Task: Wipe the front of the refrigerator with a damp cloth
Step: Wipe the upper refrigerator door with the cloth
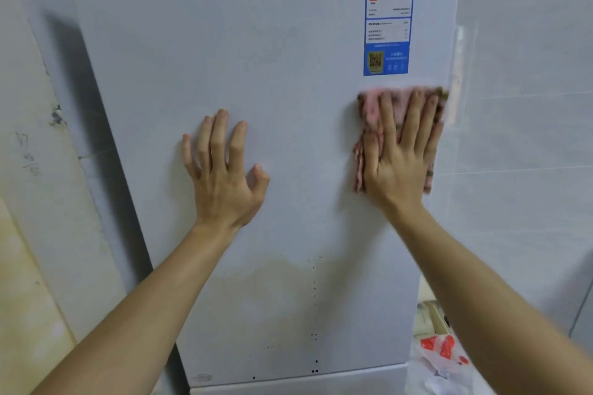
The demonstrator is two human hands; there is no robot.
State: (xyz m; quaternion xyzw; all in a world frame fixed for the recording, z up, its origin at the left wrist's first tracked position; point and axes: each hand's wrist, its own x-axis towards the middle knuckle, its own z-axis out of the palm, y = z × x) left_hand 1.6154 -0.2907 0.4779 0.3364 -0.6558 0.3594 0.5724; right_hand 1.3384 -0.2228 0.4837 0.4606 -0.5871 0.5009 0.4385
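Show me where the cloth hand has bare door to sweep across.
Widest bare stretch: the white refrigerator door above the left hand, left of the blue energy label. Also the strip between both hands, and below the wrists down to the yellowish stain. Crowded: the right edge, where the right hand presses the pink cloth just under the label.

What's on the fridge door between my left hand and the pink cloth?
Nothing. In the head view, the stretch of refrigerator door between the left hand and the cloth is bare white panel.
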